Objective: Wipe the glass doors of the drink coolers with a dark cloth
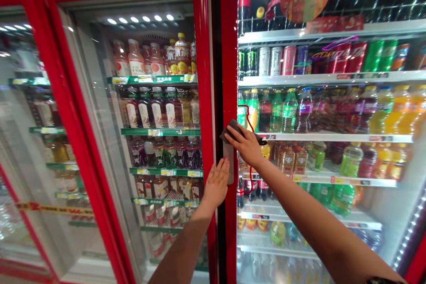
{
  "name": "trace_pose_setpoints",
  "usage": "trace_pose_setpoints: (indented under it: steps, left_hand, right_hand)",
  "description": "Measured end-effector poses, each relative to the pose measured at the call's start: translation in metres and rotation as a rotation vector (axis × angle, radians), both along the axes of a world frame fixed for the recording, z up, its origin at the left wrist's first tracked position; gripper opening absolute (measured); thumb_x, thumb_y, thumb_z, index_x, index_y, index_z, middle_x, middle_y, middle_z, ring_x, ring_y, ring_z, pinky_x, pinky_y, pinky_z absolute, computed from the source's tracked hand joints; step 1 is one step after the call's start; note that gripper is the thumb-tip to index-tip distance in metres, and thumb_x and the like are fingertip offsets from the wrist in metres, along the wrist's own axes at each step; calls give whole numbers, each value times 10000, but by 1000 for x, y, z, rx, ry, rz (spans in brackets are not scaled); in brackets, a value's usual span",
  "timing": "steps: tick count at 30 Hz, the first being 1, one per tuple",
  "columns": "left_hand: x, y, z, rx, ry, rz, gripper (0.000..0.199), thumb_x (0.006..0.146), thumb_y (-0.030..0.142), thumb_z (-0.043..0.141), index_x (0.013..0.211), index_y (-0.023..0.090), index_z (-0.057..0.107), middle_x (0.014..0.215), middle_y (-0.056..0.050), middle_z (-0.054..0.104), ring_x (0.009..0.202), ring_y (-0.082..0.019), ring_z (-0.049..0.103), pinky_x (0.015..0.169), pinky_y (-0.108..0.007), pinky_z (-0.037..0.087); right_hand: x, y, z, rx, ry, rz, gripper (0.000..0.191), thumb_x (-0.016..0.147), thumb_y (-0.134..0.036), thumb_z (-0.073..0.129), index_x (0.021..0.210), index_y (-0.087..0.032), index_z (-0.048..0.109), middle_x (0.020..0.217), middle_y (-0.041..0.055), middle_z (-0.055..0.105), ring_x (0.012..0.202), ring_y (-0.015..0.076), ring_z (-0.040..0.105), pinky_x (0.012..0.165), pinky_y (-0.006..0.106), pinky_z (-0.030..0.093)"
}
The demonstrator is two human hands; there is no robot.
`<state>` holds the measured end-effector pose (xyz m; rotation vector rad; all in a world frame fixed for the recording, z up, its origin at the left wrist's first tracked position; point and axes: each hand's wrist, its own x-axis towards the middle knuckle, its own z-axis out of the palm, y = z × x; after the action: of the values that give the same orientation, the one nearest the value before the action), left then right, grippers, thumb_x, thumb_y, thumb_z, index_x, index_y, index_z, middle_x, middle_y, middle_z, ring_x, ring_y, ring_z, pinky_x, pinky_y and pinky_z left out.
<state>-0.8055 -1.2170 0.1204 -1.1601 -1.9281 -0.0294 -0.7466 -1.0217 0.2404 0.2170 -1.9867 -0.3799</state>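
Observation:
My right hand [245, 143] presses a dark grey cloth [234, 127] against the red door frame [229, 75] of the right-hand drinks fridge, at the top of a pale handle plate [228, 159]. A dark end of the cloth pokes out to the right of that hand. Lower and to the left, my left hand [216, 182] lies with its fingers stretched out, their tips at the left edge of the handle plate. Nothing shows in its grasp. Part of the cloth and of the plate is hidden under my hands.
Behind the right glass door, shelves [333, 77] carry bottles and cans. On the left stands another red-framed fridge [203, 75] with bottled drinks [158, 108]. A dark gap [218, 53] separates the two frames. Yellow tape [56, 209] crosses the far-left doors.

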Motion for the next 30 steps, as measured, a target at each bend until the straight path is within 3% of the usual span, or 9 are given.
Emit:
trace_pose_setpoints:
  steps: [4, 11, 14, 17, 23, 25, 27, 30]
  left_hand:
    - [1, -6, -3, 46, -1, 12, 875, 856, 151, 495, 1625, 54, 87, 1693, -121, 195, 1587, -246, 84, 1308, -451, 105]
    - [11, -21, -5, 46, -75, 7, 917, 872, 125, 480, 1621, 72, -46, 1693, -134, 178, 1585, -247, 116, 1302, -463, 126]
    - [14, -23, -6, 26, -89, -5, 944, 865, 127, 495, 1618, 80, -73, 1697, -128, 166, 1586, -248, 113, 1300, -459, 136]
    - [14, -23, -5, 28, -88, -1, 963, 854, 130, 507, 1618, 83, -78, 1699, -124, 158, 1587, -249, 106, 1302, -460, 135]
    - [10, -16, 10, 73, -63, 6, 943, 875, 157, 508, 1621, 76, -64, 1699, -136, 136, 1587, -260, 87, 1307, -490, 114]
    - [10, -14, 15, 88, -59, 9, 937, 878, 165, 512, 1622, 69, -50, 1700, -144, 121, 1587, -263, 75, 1307, -495, 114]
    - [10, -12, 19, 100, -60, 13, 943, 874, 172, 525, 1623, 63, -37, 1701, -148, 108, 1588, -266, 62, 1306, -497, 120]
    - [11, -11, 19, 105, -64, 10, 958, 862, 159, 533, 1622, 64, -42, 1702, -145, 104, 1588, -270, 56, 1304, -504, 129]
  right_hand:
    - [4, -2, -30, 73, -94, -16, 508, 1028, -198, 474, 1514, -345, 478, 1601, -44, 450, 1512, 300, 323, 1129, 484, 424]
    - [25, -5, -132, 50, -269, 29, 512, 1006, -206, 533, 1480, -400, 513, 1558, -58, 500, 1463, 266, 419, 1130, 456, 414]
    - [31, -9, -156, 103, -320, 59, 452, 1003, -221, 548, 1411, -413, 584, 1520, -73, 544, 1412, 250, 486, 1096, 448, 442]
    - [29, -8, -138, 152, -279, 67, 418, 1017, -226, 529, 1392, -397, 601, 1520, -80, 544, 1399, 246, 496, 1072, 446, 454]
    - [6, -3, -22, 55, -120, -7, 464, 1048, -226, 457, 1494, -347, 491, 1603, -52, 444, 1494, 297, 349, 1075, 496, 439]
    - [-1, -2, 4, 19, -106, -22, 478, 1045, -202, 447, 1497, -352, 485, 1608, -50, 438, 1502, 312, 330, 1083, 510, 433]
    - [-3, -2, 11, -8, -105, -25, 492, 1039, -187, 444, 1501, -354, 481, 1614, -45, 429, 1514, 319, 306, 1098, 516, 424]
    - [1, -2, -15, -3, -123, -5, 514, 1035, -185, 445, 1523, -346, 458, 1628, -43, 402, 1538, 306, 261, 1135, 507, 402]
